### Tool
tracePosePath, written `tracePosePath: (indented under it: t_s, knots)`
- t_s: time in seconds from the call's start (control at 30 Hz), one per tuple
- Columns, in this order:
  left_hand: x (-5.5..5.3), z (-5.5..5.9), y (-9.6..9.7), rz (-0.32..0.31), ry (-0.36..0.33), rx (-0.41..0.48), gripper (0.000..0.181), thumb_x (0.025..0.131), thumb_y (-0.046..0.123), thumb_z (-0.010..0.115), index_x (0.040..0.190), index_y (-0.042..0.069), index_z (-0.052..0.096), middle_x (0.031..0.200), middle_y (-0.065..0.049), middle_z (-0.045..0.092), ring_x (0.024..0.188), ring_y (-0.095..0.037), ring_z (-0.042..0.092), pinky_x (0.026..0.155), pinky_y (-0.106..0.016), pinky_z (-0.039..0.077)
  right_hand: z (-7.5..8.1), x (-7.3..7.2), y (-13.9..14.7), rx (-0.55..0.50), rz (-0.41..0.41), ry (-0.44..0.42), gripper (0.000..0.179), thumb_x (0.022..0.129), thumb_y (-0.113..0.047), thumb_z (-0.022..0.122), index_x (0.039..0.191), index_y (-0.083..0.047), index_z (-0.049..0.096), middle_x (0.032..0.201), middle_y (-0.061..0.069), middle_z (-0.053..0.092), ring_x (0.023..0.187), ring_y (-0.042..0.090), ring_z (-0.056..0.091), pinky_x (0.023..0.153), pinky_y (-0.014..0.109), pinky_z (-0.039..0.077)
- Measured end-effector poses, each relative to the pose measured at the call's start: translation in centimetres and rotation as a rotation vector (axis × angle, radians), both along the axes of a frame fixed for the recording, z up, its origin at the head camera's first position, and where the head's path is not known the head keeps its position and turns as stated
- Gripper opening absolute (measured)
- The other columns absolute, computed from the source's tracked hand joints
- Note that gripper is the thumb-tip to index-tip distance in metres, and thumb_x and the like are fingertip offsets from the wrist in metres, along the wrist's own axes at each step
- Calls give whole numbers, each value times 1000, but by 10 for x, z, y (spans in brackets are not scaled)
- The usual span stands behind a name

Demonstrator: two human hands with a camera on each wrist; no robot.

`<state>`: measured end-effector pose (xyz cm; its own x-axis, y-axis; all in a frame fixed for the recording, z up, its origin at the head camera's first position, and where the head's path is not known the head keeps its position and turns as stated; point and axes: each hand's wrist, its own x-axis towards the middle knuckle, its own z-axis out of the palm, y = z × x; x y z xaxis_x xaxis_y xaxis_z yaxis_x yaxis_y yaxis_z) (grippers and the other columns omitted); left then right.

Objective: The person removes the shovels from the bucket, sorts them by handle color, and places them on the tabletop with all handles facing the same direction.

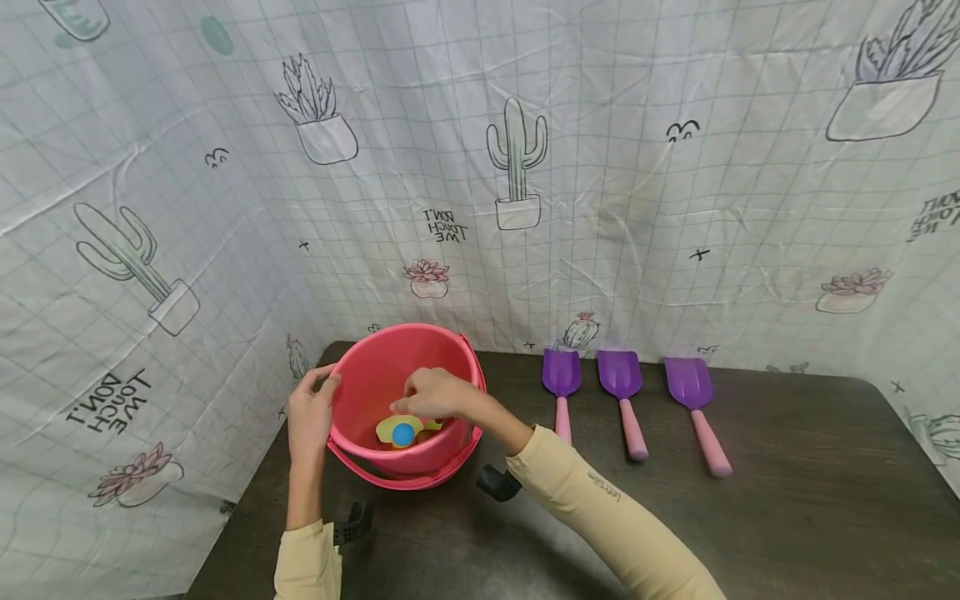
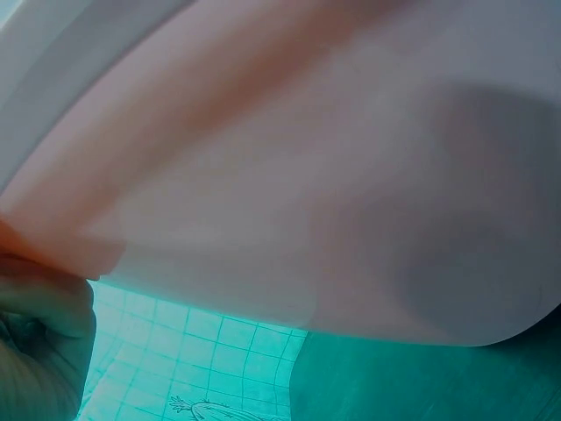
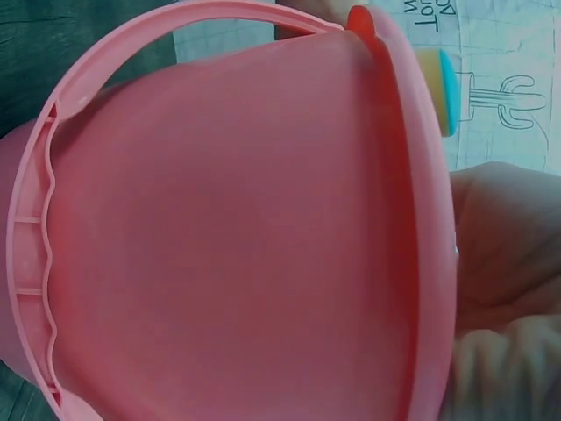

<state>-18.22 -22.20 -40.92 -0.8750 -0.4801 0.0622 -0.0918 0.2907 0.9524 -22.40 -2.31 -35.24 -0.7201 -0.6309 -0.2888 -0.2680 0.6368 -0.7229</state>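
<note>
A pink bucket [image 1: 450,454] stands on the dark table with its handle lowered at the front. At its left rim, my left hand [image 1: 311,417] grips the edge, thumb inside; the left wrist view shows the curled hand [image 2: 44,342] beside the blurred wall. My right hand [image 1: 435,393] is over the bucket's mouth, its fingers curled down onto a yellow toy with a blue round end [image 1: 402,435]. In the right wrist view that toy [image 3: 436,92] shows above the bucket rim, beside the right hand [image 3: 508,246]. The right fingertips are mostly hidden. Small orange and brown pieces [image 1: 426,435] lie beneath.
Three purple shovels with pink handles lie in a row right of the bucket: a left one [image 1: 562,372], a middle one [image 1: 619,374] and a right one [image 1: 689,382]. A cactus-printed curtain [image 1: 600,167] hangs behind and beside the dark table [image 1: 817,483].
</note>
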Motion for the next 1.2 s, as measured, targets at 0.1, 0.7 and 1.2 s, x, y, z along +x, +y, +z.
tracePosePath:
  t_s: [0.1, 0.7, 1.2]
  knots:
    - [0, -1, 0, 0, 3, -1, 32, 97, 25, 51, 121, 8, 63, 107, -18, 66, 87, -31, 65, 66, -27, 54, 0, 0, -1, 23, 0, 10, 19, 90, -26, 65, 82, -9, 67, 54, 0, 46, 50, 15, 44, 49, 22, 39]
    - [0, -3, 0, -1, 22, -2, 31, 97, 24, 52, 121, 8, 63, 106, -18, 66, 86, -31, 65, 64, -26, 53, -7, -5, -10, 178, 89, 31, 35, 83, -10, 68, 58, -10, 43, 51, 0, 36, 44, 11, 35, 47, 20, 34]
    - [0, -1, 0, 3, 23, -9, 30, 96, 23, 53, 120, 8, 63, 103, -19, 67, 80, -28, 65, 60, -23, 52, -12, -7, -17, 273, 151, 40, 25, 80, -1, 64, 66, -9, 45, 57, 0, 40, 46, 11, 36, 48, 19, 35]
